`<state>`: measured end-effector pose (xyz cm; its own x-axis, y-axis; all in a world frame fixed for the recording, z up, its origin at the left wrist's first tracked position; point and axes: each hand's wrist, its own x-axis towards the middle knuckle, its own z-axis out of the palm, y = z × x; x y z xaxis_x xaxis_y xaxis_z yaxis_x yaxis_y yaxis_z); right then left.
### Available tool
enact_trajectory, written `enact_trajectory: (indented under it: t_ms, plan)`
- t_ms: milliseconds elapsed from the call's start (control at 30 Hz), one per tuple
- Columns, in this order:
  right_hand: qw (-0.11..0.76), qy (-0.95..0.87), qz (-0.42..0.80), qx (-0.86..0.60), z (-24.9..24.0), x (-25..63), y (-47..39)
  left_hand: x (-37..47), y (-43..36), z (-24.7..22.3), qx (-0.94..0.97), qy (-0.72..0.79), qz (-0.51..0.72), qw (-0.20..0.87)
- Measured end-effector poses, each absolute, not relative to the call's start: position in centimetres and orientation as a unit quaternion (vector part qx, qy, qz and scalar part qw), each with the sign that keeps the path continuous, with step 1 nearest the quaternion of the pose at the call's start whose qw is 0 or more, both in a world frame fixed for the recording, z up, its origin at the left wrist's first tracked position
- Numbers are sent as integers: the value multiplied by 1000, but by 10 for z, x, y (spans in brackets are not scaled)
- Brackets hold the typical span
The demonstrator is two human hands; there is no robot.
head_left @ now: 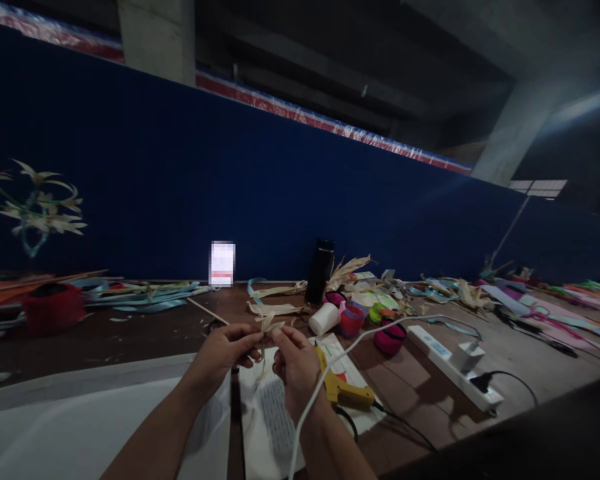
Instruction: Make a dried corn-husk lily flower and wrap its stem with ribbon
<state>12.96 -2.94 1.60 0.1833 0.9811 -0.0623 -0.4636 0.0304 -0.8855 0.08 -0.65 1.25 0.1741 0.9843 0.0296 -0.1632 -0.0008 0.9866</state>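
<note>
Above the middle of the desk, my left hand [229,348] pinches a small piece of pale dried husk [267,323] between thumb and fingertips. My right hand [296,362] grips the same piece from the other side, fingers curled in. Its upper ends fan out over the fingertips, and thin strands hang below; the part inside the fingers is hidden. Under the hands lies a printed white sheet [270,413]. A yellow glue gun [347,393] rests just right of my right forearm, partly behind it.
A white cable [350,347] crosses over my right forearm toward the power strip [453,367]. Behind stand a black bottle [321,270], a white roll [325,320] and ribbon rolls [390,337]. Large white paper [105,427] lies left; a husk flower [43,207] stands far left.
</note>
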Motion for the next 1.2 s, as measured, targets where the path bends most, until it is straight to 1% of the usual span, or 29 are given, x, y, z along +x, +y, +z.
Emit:
enact_trajectory:
  t_ms: [200, 400, 967, 1200]
  plan:
    - [646, -307, 559, -421, 16, 129, -29, 1, -7, 13, 493, 404, 494, 592]
    - [643, -275, 584, -412, 18, 128, -32, 2, -10, 18, 490, 394, 494, 600]
    - [643, -280, 592, -397, 19, 125, -35, 3, -8, 13, 454, 359, 516, 632]
    - [640, -283, 589, -405, 18, 124, -34, 3, -7, 12, 454, 364, 525, 622]
